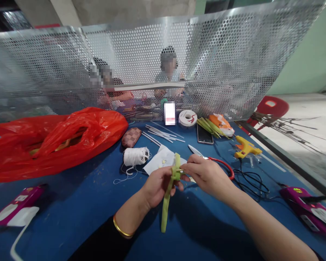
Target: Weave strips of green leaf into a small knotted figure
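My left hand [159, 185] is closed around a pale green leaf strip [166, 206], which is folded or woven at its upper part and hangs down toward me as a long tail. My right hand [203, 172] pinches at the folded part from the right; a small pale end shows by its fingertips. Just behind my hands lies a white paper sheet [155, 162] with small pale bits on it. Scissors with red handles [224, 163] rest beyond my right hand, partly hidden by it. A spool of white string [136, 156] lies left of the paper.
A red plastic bag [97, 127] covers the left. Glue sticks [163, 134], a ribbon roll [188, 118], leaf strips [209, 127] and a phone [204, 136] lie farther back. At right are a yellow glue gun [246, 147] and purple power strip [306, 208]. A perforated metal screen [136, 61] stands behind.
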Demonstrator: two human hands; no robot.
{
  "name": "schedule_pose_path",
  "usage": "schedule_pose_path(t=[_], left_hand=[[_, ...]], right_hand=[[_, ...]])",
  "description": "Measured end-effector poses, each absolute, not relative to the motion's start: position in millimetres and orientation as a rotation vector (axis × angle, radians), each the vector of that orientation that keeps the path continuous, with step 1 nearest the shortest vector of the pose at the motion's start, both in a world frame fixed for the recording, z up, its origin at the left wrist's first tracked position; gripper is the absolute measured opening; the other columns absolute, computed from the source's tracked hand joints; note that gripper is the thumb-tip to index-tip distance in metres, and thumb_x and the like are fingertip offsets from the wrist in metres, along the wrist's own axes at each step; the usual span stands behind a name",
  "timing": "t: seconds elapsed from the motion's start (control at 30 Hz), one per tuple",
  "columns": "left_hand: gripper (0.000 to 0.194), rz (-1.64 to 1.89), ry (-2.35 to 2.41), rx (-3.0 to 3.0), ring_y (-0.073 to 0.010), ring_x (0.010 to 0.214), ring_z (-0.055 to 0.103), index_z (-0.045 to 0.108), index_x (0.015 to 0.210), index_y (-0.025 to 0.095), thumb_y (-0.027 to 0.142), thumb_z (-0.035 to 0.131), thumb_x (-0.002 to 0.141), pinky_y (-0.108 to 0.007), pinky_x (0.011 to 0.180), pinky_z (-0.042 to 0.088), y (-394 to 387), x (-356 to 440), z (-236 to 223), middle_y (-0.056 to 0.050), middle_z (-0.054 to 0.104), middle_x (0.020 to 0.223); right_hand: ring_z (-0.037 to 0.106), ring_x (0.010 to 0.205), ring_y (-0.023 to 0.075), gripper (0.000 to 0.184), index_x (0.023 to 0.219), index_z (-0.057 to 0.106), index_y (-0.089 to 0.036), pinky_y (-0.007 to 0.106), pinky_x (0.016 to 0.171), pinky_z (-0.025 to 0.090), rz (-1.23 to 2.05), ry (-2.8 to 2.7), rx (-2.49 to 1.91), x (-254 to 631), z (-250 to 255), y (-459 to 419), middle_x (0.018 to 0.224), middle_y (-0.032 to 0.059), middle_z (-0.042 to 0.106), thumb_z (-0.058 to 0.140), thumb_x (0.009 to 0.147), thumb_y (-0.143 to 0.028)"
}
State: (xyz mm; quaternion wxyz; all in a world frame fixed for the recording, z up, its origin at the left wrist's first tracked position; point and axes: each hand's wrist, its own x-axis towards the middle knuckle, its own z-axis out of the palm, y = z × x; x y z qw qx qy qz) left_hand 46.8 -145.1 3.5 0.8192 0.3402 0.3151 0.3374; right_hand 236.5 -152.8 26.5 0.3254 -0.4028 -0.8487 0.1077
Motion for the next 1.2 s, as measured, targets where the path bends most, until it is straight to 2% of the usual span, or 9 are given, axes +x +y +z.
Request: schedule_pose_path(t=[0.1,0.27,0.53,0.67,0.8,0.93,1.07,1.2], left_hand=[[0.035,0.732,0.61,0.672,-0.0146,0.052,0.058,0.065,0.094,0.007,0.027,0.049,0.07,-0.02,0.037,0.031,-144.1,45.0,3.0,-0.014,0.069,0.078],[0.034,0.73,0.71,0.641,-0.0091,0.046,0.05,0.063,0.09,0.009,0.039,0.05,0.083,-0.017,0.035,0.023,-147.2,46.7,9.1,-0.012,0.067,0.075],[0.038,0.781,0.718,0.705,-0.0063,0.048,0.046,0.063,0.094,0.009,0.046,0.055,0.087,-0.014,0.035,0.021,-150.3,51.1,7.8,-0.008,0.064,0.074],[0.039,0.785,0.733,0.69,-0.0067,0.047,0.048,0.063,0.088,0.01,0.049,0.053,0.089,-0.014,0.034,0.023,-149.4,51.5,4.3,-0.006,0.061,0.07],[0.052,0.772,0.76,0.652,-0.007,0.046,0.048,0.06,0.081,0.012,0.061,0.046,0.089,-0.015,0.033,0.022,-148.9,51.7,1.8,-0.002,0.056,0.064],[0.064,0.774,0.827,0.719,-0.0071,0.046,0.048,0.06,0.078,0.012,0.074,0.044,0.081,-0.015,0.035,0.023,-152.1,53.7,0.8,0.0,0.052,0.059],[0.063,0.78,0.889,0.847,-0.0059,0.044,0.045,0.059,0.076,0.012,0.075,0.054,0.074,-0.015,0.036,0.022,-155.0,55.6,0.4,0.002,0.051,0.054],[0.061,0.834,0.871,0.856,-0.0061,0.042,0.042,0.059,0.076,0.013,0.073,0.053,0.076,-0.016,0.036,0.021,-153.6,54.1,2.4,0.001,0.052,0.053]], right_hand=[[0.059,0.072,0.0138,0.026,0.092,0.073,-0.023,0.023,0.062,0.044,0.269,-2.281,-1.058,236.5,26.7,-152.4,0.085,0.0046,0.06,0.048,0.093,-0.017],[0.057,0.072,0.0137,0.029,0.092,0.074,-0.022,0.024,0.062,0.044,0.262,-2.277,-1.036,235.2,28.3,-152.1,0.088,0.0056,0.059,0.045,0.094,-0.017],[0.058,0.073,0.0171,0.022,0.099,0.074,-0.024,0.03,0.065,0.047,0.494,-2.072,-0.941,231.6,23.1,-147.4,0.076,0.0039,0.062,0.053,0.093,-0.021],[0.059,0.067,0.0166,0.005,0.085,0.066,-0.022,0.029,0.063,0.046,0.681,-1.89,-1.074,223.6,19.7,-150.2,0.066,-0.0008,0.063,0.062,0.086,-0.024],[0.058,0.065,0.0155,0.011,0.072,0.061,-0.02,0.026,0.058,0.044,0.758,-1.745,-1.175,215.0,13.0,-155.0,0.067,-0.0014,0.063,0.064,0.083,-0.023],[0.058,0.069,0.0174,0.017,0.067,0.062,-0.02,0.029,0.063,0.044,0.607,-1.683,-1.179,205.0,5.4,-160.5,0.069,0.0009,0.062,0.064,0.083,-0.022],[0.058,0.074,0.0185,0.018,0.075,0.068,-0.022,0.032,0.07,0.044,0.513,-1.726,-1.146,199.2,4.1,-165.1,0.074,0.003,0.064,0.058,0.089,-0.023],[0.061,0.088,0.0205,0.015,0.096,0.069,-0.022,0.034,0.078,0.045,0.551,-1.886,-1.036,209.4,14.7,-161.9,0.092,0.0057,0.068,0.055,0.091,-0.022]])
